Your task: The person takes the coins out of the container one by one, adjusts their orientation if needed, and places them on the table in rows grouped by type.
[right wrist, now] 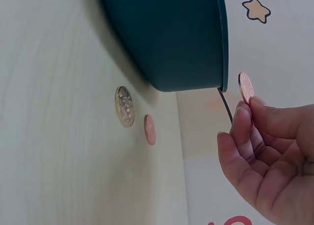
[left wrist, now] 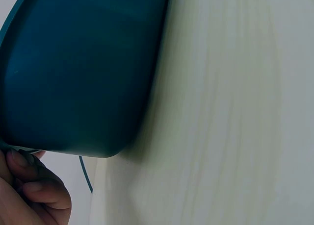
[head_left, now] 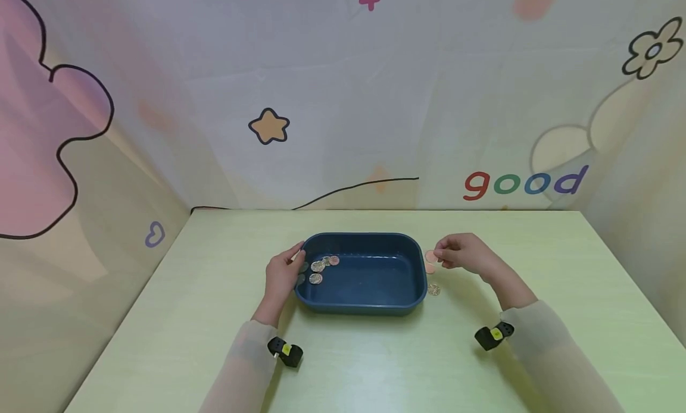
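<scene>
A deep blue rectangular tray (head_left: 370, 309) stands on the table, with several silvery coins (head_left: 317, 266) and a copper-coloured coin (head_left: 334, 260) lying inside at its left end. My left hand (head_left: 283, 276) grips the tray's left rim, its fingers curled at the edge in the left wrist view. Beyond the tray's right side, my right hand (head_left: 465, 253) pinches a copper coin (right wrist: 246, 87) between thumb and fingertips, above the table. Below that hand, another copper coin (right wrist: 150, 130) and a pale patterned coin (right wrist: 125, 106) lie on the table beside the tray.
The light wooden table (head_left: 354, 365) ends at a printed cloth backdrop (head_left: 343, 103) behind and at both sides. Small black cameras (head_left: 494, 335) are strapped to both wrists over pale sleeves.
</scene>
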`<state>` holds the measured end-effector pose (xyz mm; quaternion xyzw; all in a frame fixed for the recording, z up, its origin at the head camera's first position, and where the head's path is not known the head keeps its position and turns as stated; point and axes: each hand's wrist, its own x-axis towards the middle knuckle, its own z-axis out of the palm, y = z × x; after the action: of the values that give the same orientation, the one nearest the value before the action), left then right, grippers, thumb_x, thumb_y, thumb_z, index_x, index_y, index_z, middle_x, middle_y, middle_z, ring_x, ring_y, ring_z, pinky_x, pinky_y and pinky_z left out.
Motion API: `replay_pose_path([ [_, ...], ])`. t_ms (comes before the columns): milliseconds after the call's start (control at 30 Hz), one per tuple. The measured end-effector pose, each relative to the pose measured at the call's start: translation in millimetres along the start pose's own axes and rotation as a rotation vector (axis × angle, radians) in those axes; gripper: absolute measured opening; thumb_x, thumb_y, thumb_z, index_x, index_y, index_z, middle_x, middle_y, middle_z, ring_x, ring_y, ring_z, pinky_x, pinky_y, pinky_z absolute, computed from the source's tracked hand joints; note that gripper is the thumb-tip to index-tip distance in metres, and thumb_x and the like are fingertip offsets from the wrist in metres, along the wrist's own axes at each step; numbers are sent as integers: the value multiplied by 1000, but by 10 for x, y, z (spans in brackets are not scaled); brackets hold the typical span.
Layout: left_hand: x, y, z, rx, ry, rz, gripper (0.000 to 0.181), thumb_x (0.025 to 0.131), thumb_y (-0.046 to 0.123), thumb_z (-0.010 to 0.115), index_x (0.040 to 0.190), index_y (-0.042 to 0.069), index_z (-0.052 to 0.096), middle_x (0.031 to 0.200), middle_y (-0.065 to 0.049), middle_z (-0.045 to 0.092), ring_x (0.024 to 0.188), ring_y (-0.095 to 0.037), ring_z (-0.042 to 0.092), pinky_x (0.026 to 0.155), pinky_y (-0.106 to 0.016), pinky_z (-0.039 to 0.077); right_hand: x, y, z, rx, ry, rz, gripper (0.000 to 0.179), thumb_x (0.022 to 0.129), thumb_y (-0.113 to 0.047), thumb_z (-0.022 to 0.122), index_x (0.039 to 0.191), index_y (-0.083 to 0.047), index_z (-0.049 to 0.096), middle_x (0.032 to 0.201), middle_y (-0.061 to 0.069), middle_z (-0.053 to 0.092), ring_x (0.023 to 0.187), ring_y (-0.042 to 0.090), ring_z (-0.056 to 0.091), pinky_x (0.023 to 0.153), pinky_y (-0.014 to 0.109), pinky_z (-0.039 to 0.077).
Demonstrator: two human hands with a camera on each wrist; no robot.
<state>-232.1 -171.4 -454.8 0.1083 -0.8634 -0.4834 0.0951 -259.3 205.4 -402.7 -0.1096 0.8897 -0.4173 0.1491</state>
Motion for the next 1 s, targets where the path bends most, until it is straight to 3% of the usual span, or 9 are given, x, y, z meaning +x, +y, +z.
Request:
replay_pose_path([
  [133, -1, -7, -3, -2, -3, 2, 35, 101, 19, 61, 134, 8, 68, 66, -9, 60, 57, -10, 39, 55, -23, 32, -30, 39, -8, 5, 0, -1, 26, 103, -12, 59, 114, 11, 64, 96, 19, 68, 80, 15, 61, 81, 30, 60],
  [433, 8, -20, 1, 2, -5, -1, 35, 101, 20, 61, 134, 9, 68, 59, 7, 42, 58, -10, 38, 56, -24, 32, -45, 132, -41, -10, 1, 31, 24, 102, -8, 59, 112, 13, 63, 94, 18, 67, 78, 14, 59, 77, 26, 58],
  [600, 13, -19, 7, 6, -5, 4, 35, 101, 20, 61, 134, 9, 68, 59, 6, 39, 60, -11, 38, 58, -25, 32, -22, 200, -71, -51, 2, 59, 22, 102, -6, 58, 112, 13, 63, 94, 22, 66, 77, 17, 58, 74, 25, 57],
  [1000, -1, -10, -5, 5, -10, 12, 36, 102, 20, 61, 135, 7, 67, 63, 4, 41, 63, -12, 38, 60, -26, 32, 38, 404, -136, -62, -13, 158, 22, 102, -8, 59, 112, 11, 65, 90, 12, 65, 77, 16, 56, 70, 22, 53],
])
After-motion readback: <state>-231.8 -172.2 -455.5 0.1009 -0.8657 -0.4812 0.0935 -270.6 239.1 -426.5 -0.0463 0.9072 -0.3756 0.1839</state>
